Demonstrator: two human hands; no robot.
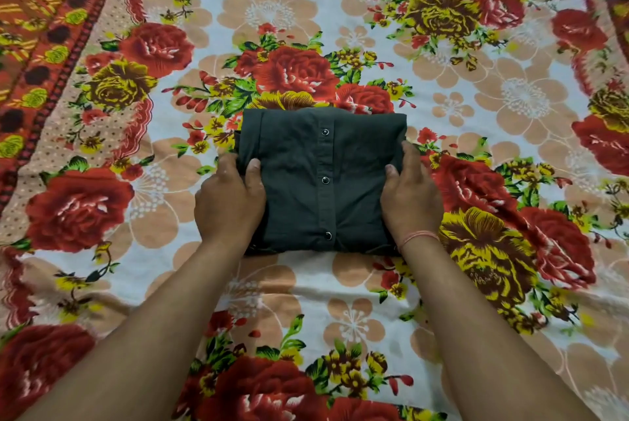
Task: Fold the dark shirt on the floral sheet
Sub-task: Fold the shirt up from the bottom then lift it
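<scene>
No brand, label or readable writing is showing anywhere on the dark shirt (323, 179) or on the floral sheet (354, 322); a few pale marks on a yellow bloom to the right of the shirt are too small to read.

The left hand (229, 202) is lying against the shirt's left edge with its thumb stretched over the top of the fabric and its fingers curled down along the side, so it is half closed and pinching that edge rather than spread flat. The right hand (410, 199) is mirroring it on the shirt's right edge: thumb resting on the cloth, fingers wrapping the outer side, palm partly over the near right corner. Whether the fingers are reaching under the fold cannot be told. A thin pink thread band (418, 237) is circling the right wrist. Both bare forearms are running in from the bottom corners of the view to the shirt.

The shirt is sitting as a compact folded packet, roughly square, near the middle of the sheet. Its button placket is facing up and running straight away from the person, right of the shirt's centre, with three dark shiny buttons (325, 180) spaced along it. The packet's far edge is slightly humped, and its near edge is lying flat on the sheet. A red rose of the print is lying just beyond the shirt's far edge.
</scene>
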